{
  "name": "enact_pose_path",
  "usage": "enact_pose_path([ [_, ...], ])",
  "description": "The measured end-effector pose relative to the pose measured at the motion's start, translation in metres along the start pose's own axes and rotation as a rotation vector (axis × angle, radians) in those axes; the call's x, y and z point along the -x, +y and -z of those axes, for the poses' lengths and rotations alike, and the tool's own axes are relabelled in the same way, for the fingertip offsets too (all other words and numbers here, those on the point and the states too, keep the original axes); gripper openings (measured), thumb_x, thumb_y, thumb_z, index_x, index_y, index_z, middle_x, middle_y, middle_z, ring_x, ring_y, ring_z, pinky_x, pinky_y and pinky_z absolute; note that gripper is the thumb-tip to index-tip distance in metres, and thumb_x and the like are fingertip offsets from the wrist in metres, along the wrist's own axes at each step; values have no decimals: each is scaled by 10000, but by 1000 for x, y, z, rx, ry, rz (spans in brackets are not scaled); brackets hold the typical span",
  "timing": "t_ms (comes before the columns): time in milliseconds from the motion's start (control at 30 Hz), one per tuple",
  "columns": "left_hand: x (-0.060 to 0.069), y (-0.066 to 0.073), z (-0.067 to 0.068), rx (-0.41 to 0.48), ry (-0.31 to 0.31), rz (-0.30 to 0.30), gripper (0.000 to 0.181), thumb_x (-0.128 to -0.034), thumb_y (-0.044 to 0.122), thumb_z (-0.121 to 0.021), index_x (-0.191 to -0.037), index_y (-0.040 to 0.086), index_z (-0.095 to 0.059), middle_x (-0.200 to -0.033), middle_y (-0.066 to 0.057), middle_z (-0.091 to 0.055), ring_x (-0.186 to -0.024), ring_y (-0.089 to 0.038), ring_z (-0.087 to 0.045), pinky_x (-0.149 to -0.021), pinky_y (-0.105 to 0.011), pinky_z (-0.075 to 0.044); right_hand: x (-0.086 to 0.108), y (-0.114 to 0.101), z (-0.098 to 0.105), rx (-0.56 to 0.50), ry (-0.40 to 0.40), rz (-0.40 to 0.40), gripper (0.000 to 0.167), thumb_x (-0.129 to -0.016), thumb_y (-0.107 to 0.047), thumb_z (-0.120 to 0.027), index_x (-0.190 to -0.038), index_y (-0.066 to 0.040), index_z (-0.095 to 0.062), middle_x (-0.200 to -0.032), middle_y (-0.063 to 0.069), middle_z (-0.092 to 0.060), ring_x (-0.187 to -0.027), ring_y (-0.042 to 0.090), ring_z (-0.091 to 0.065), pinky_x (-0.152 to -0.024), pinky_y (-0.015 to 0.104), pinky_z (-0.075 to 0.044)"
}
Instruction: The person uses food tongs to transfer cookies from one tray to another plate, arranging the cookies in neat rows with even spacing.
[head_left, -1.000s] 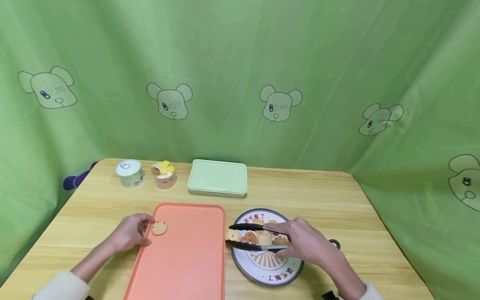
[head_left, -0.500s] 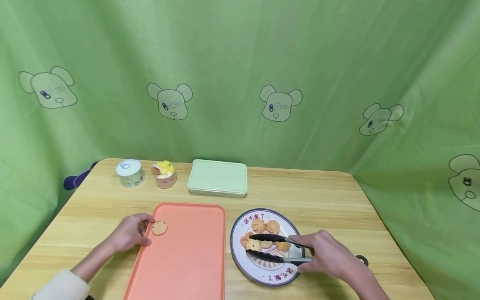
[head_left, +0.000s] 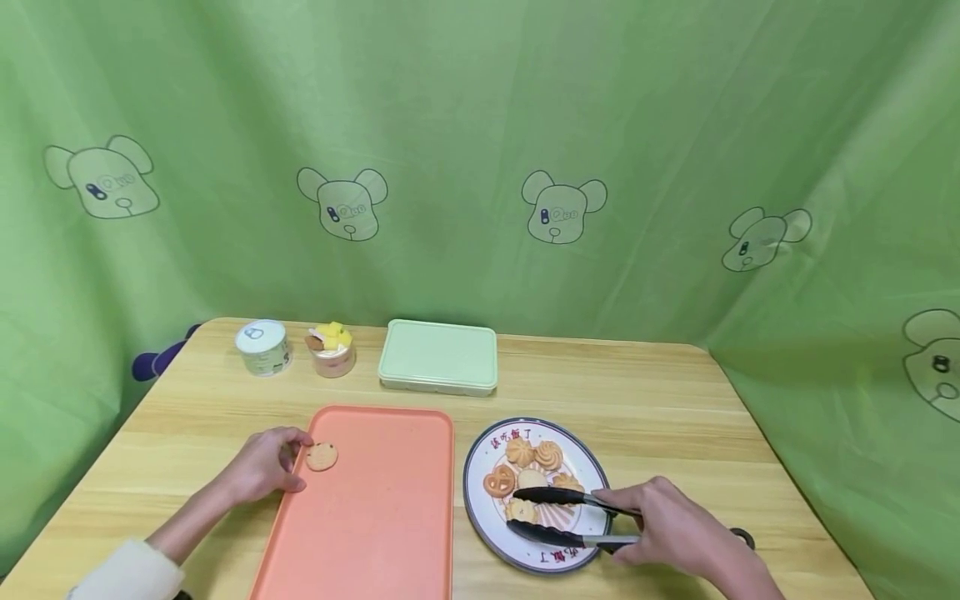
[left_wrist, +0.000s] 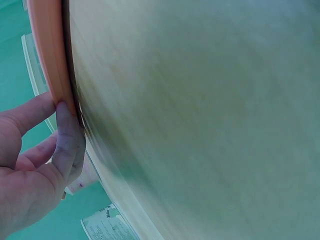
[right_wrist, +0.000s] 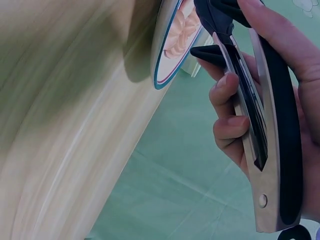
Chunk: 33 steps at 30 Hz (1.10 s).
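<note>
In the head view my left hand [head_left: 262, 465] pinches the left rim of the pink tray [head_left: 382, 508]; the left wrist view shows thumb and fingers on the tray edge [left_wrist: 52, 55]. A round cookie [head_left: 322, 457] with dark specks lies on the tray by those fingers. My right hand [head_left: 675, 529] grips black-and-silver tongs [right_wrist: 270, 135]. Their black tips reach over the patterned plate [head_left: 487, 542], either side of a pale flower-shaped cookie [head_left: 522, 510]; whether they touch it I cannot tell. Also on the plate are a pretzel-shaped cookie [head_left: 499, 481], a swirl cookie [head_left: 549, 455] and several others.
Along the back of the wooden table [head_left: 637, 383] stand a pull-tab can [head_left: 264, 347], a dessert cup [head_left: 331, 350] with yellow topping, and a pale green lidded box [head_left: 438, 357]. A green curtain [head_left: 465, 275] hangs behind and at the sides.
The tongs have moved right and toward me, carrying the flower-shaped cookie from beside the tray's right edge to the plate's lower middle. My left hand keeps its place on the tray.
</note>
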<state>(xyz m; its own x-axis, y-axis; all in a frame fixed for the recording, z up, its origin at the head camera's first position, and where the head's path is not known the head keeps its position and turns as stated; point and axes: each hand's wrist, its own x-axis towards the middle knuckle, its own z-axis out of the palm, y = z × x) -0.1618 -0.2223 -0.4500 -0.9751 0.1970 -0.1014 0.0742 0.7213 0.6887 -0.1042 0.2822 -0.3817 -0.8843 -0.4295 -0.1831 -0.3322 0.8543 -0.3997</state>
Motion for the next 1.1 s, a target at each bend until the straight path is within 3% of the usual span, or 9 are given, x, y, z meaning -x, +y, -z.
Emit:
enact_pose_path([
  [200,0,-1,-1,-10,8,-31,536,-610,-20,-830,-1101,-52,-618,-920,-85,-608,-689,-136,-515,-560,-215,-430,0,1,4,2,8,38,713,-599,-319,-866,-1222,-60,-635,-1166,167,-663,-701,19,-494,-614,212,-415],
  [367,-1,-1,0,-17,5,-36,545,-611,-9,-834,-1107,-56,-613,-918,-81,-609,-695,-139,-512,-560,-219,-425,-6,-4,10,-21,7,42,729,-612,-329,-859,-1239,-44,-619,-1092,170,-688,-544,-14,-371,-592,209,-411],
  [433,-1,-1,0,-20,3,-34,548,-610,-8,-835,-1109,-56,-611,-912,-80,-607,-693,-139,-511,-559,-220,-424,-10,-7,12,-15,12,32,736,-611,-347,-859,-1242,-52,-619,-1099,165,-687,-587,3,-426,-604,226,-428],
  [567,-2,-1,0,-17,-7,-29,557,-609,-11,-832,-1117,-58,-607,-896,-78,-603,-686,-134,-508,-554,-222,-428,-19,-13,13,32,38,37,740,-600,-377,-862,-1231,-67,-630,-1191,161,-653,-907,124,-628,-782,342,-540],
  [667,-3,-1,0,-11,-11,-15,556,-609,-18,-827,-1119,-47,-609,-885,-70,-600,-686,-133,-508,-554,-219,-434,-27,-18,12,35,42,57,736,-603,-368,-864,-1234,-72,-629,-1108,156,-691,-905,124,-619,-759,326,-542],
  [800,-2,-1,0,-8,-11,-10,558,-608,-22,-828,-1120,-44,-609,-895,-69,-598,-695,-139,-511,-558,-218,-437,-40,-26,10,25,33,84,753,-606,-360,-867,-1257,-79,-614,-965,134,-706,-645,41,-446,-596,220,-417],
  [833,-2,-1,0,-7,-11,-15,560,-609,-21,-829,-1122,-47,-607,-899,-72,-597,-697,-141,-511,-557,-219,-435,-44,-28,10,38,39,95,758,-603,-360,-869,-1259,-79,-612,-1065,151,-701,-662,29,-458,-612,223,-418],
  [967,-1,-2,1,-4,-13,-26,561,-607,-17,-832,-1119,-51,-605,-907,-77,-593,-696,-139,-509,-556,-220,-432,-58,-38,7,70,48,122,812,-593,-364,-871,-1290,-63,-581,-1187,162,-656,-618,34,-487,-654,249,-480],
  [1100,-2,-2,0,7,-13,-5,560,-604,-28,-826,-1120,-43,-608,-904,-73,-588,-691,-141,-512,-556,-219,-444,-75,-49,2,105,54,155,855,-597,-379,-867,-1321,-54,-548,-1165,155,-668,-712,64,-561,-717,283,-532],
])
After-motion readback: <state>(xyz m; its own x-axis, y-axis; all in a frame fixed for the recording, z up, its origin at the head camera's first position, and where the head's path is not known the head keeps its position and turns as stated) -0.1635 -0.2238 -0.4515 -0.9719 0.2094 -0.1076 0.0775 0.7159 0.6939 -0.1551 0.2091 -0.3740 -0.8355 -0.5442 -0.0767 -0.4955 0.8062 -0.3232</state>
